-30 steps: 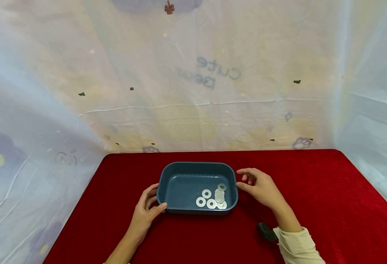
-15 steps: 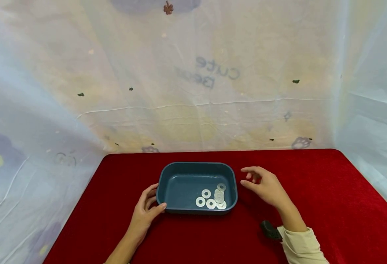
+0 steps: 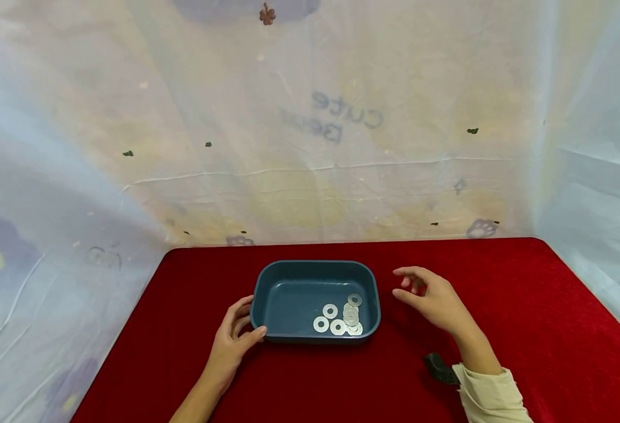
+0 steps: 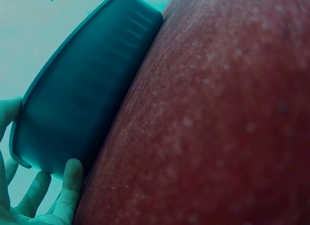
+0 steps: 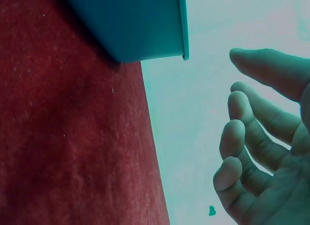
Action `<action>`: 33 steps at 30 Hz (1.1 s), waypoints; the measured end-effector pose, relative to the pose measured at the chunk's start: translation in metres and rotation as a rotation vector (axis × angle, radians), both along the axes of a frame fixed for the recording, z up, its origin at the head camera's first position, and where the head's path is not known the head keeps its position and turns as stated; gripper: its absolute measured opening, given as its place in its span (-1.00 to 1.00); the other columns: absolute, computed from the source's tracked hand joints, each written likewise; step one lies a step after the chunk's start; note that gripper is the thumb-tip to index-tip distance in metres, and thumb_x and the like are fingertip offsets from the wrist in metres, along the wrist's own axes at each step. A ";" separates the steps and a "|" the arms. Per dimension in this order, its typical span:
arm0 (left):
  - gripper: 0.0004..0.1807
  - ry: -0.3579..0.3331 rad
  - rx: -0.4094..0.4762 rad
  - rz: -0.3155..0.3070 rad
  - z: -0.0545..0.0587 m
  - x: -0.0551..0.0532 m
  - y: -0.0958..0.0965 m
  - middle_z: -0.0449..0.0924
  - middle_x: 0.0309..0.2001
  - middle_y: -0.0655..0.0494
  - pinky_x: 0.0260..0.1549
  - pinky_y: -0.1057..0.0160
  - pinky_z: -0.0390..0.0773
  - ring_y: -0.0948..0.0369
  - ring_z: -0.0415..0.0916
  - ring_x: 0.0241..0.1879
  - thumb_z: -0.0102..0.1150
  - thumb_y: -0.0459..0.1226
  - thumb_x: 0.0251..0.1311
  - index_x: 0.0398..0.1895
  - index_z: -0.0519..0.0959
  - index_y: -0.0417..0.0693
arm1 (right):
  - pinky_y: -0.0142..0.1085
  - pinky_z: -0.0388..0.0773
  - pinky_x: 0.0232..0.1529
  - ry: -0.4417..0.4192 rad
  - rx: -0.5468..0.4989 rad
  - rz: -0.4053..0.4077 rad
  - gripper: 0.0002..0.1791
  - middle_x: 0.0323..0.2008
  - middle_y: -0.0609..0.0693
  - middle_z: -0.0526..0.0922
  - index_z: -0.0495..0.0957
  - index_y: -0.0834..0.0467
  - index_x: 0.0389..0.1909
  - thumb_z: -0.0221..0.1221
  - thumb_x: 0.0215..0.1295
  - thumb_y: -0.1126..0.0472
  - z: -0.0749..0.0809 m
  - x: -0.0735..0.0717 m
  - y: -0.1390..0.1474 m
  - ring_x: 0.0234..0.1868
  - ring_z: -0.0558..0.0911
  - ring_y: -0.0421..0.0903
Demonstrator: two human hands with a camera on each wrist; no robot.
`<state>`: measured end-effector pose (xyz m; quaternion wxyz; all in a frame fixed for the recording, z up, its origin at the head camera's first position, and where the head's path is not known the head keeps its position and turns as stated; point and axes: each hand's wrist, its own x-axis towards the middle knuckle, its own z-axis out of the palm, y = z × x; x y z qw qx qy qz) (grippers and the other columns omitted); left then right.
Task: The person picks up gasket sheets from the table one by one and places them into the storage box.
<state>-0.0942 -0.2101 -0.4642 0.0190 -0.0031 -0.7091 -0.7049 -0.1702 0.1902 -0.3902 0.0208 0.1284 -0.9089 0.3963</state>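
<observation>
A dark blue-grey plastic bin point(image 3: 296, 299) with rounded corners stands on the red cloth. Several flat silver washers point(image 3: 330, 311) lie on its floor toward the right, some overlapping. My left hand point(image 3: 231, 343) holds the bin's left end, thumb at the front corner of the rim and fingers along the end wall. In the left wrist view, fingertips point(image 4: 72, 169) sit against the bin's outer wall point(image 4: 92, 84). To the right of the bin, my right hand point(image 3: 430, 298) hovers apart from it, loosely curled, with nothing between thumb and fingers.
Red cloth point(image 3: 526, 305) covers the table. Pale printed sheeting point(image 3: 310, 194) hangs behind it and on both sides. A small dark device point(image 3: 439, 369) is beside the right wrist, near the cream sleeve point(image 3: 492, 393).
My right hand has moved from beside the bin's right rim farther to the right. The left hand, bin and washers stay as they were.
</observation>
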 end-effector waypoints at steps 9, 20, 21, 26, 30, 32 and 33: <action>-0.27 -0.031 -0.003 0.010 0.000 0.001 -0.001 0.27 0.32 0.01 -0.18 0.23 0.66 0.15 0.43 0.19 0.26 -0.38 0.27 0.45 0.22 0.19 | -0.40 0.45 -0.33 -0.004 0.006 0.007 -0.60 -0.25 -0.07 0.55 0.57 0.06 0.11 0.31 0.30 0.05 0.000 0.007 0.002 -0.27 0.49 -0.16; -0.27 -0.019 0.004 0.002 0.002 -0.001 -0.002 0.26 0.32 0.00 -0.18 0.24 0.66 0.20 0.43 0.18 0.25 -0.39 0.27 0.46 0.21 0.14 | -0.40 0.48 -0.31 0.011 0.039 -0.014 -0.60 -0.25 -0.10 0.57 0.57 0.03 0.12 0.32 0.30 0.03 0.002 0.033 0.006 -0.27 0.49 -0.22; -0.27 -0.016 0.004 0.002 0.002 -0.002 -0.002 0.26 0.32 0.00 -0.18 0.24 0.67 0.20 0.43 0.18 0.25 -0.39 0.27 0.46 0.21 0.14 | -0.39 0.48 -0.30 0.028 0.051 -0.015 -0.60 -0.24 -0.11 0.57 0.57 0.02 0.12 0.32 0.30 0.04 0.003 0.034 0.005 -0.26 0.49 -0.22; -0.26 -0.016 0.007 0.011 0.002 -0.003 -0.004 0.27 0.32 0.01 -0.18 0.25 0.67 0.20 0.43 0.17 0.27 -0.38 0.26 0.46 0.22 0.15 | -0.29 0.52 -0.18 0.093 0.105 -0.014 -0.58 -0.17 -0.05 0.60 0.57 0.03 0.14 0.32 0.29 0.03 0.009 0.036 0.002 -0.17 0.51 -0.13; -0.26 -0.034 -0.018 0.013 0.002 0.000 -0.004 0.26 0.32 0.03 -0.18 0.25 0.67 0.23 0.44 0.16 0.27 -0.37 0.26 0.46 0.21 0.17 | -0.07 0.52 -0.03 0.108 0.144 -0.017 -0.53 -0.04 0.05 0.61 0.55 0.09 0.18 0.30 0.31 0.00 0.009 0.037 0.003 -0.01 0.52 0.04; -0.26 -0.035 -0.035 0.011 0.002 0.000 -0.004 0.26 0.32 0.03 -0.19 0.24 0.67 0.24 0.45 0.16 0.27 -0.36 0.27 0.46 0.21 0.18 | 0.09 0.47 0.08 0.111 0.166 -0.020 -0.49 0.06 0.12 0.58 0.53 0.11 0.22 0.28 0.33 -0.02 0.008 0.038 0.004 0.10 0.48 0.14; -0.26 -0.032 -0.044 0.008 0.002 0.000 -0.003 0.26 0.32 0.03 -0.19 0.23 0.67 0.24 0.45 0.16 0.28 -0.35 0.27 0.46 0.21 0.18 | 0.17 0.41 0.13 0.111 0.178 -0.024 -0.47 0.11 0.16 0.56 0.51 0.12 0.24 0.27 0.33 -0.03 0.007 0.038 0.005 0.16 0.45 0.18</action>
